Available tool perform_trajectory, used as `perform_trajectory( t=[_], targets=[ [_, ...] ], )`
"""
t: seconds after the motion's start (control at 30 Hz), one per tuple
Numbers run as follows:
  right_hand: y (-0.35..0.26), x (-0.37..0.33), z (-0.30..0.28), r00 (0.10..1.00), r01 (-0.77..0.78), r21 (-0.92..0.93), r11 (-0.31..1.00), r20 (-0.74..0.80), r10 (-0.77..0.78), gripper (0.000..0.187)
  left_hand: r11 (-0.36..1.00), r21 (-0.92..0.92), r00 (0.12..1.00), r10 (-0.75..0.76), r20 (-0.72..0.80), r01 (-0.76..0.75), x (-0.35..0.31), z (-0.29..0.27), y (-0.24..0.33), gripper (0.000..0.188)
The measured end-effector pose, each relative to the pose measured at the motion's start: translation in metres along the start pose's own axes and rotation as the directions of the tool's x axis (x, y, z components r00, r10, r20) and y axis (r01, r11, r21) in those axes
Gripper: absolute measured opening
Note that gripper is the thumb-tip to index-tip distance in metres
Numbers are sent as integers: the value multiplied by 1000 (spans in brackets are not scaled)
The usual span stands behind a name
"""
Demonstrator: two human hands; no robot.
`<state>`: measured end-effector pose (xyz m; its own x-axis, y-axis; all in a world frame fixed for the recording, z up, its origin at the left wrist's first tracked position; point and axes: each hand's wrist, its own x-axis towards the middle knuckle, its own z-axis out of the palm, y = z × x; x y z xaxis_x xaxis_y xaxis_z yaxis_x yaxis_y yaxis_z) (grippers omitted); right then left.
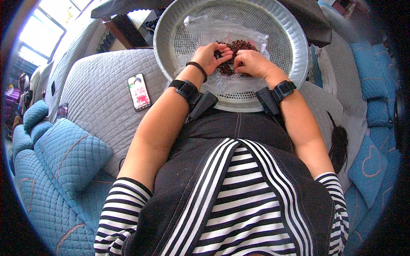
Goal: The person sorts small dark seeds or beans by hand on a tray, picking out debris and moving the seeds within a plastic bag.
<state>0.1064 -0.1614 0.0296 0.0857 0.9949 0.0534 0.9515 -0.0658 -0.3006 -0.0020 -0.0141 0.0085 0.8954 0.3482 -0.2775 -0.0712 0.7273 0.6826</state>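
A: In the head view, with twelve o'clock at the top, where is the pile of small dark reddish-brown pieces (243,44)?

B: It lies on a clear plastic bag (209,27), near the middle of a round perforated metal tray (298,51), which stands at twelve o'clock.

A: Does the pile point somewhere?

B: I can see no certain long axis. The wide part lies towards one o'clock of the hands, and a narrower part runs between them towards six. One loose corner of the bag points to ten o'clock.

A: What is difficult to see?

B: The hands cover some pieces. The bag is transparent, so its lower border is not clear. The upper rim of the tray is cut off.

A: And the hands?

B: The left hand (209,59) reaches in from seven o'clock, palm turned partly upward, fingers a little bent and pointing to about two. Its grip is rather wide. The right hand (255,64) comes from five o'clock, back upward, fingers curled towards nine. Its grip is narrow, thumb close to the fingers; whether a piece is between them, I cannot tell.

A: Something else?

B: A phone (139,91) lies at ten o'clock on the grey quilted cover (100,81), its upper end pointing between eleven and twelve.
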Motion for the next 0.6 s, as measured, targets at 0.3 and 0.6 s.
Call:
perform_trajectory(
  t=[0.3, 0.6],
  targets=[
    [-8, 3, -7, 957, -33, 122, 992, -283, 67, 12, 1000, -9, 1000, 1, -24, -1, -2, 2, 2, 20],
    [-16, 6, -12, 858, 111, 279, 954, -511, 50, 10, 998, 18, 994, -68, 80, 67, -4, 4, 1, 20]
  ],
)
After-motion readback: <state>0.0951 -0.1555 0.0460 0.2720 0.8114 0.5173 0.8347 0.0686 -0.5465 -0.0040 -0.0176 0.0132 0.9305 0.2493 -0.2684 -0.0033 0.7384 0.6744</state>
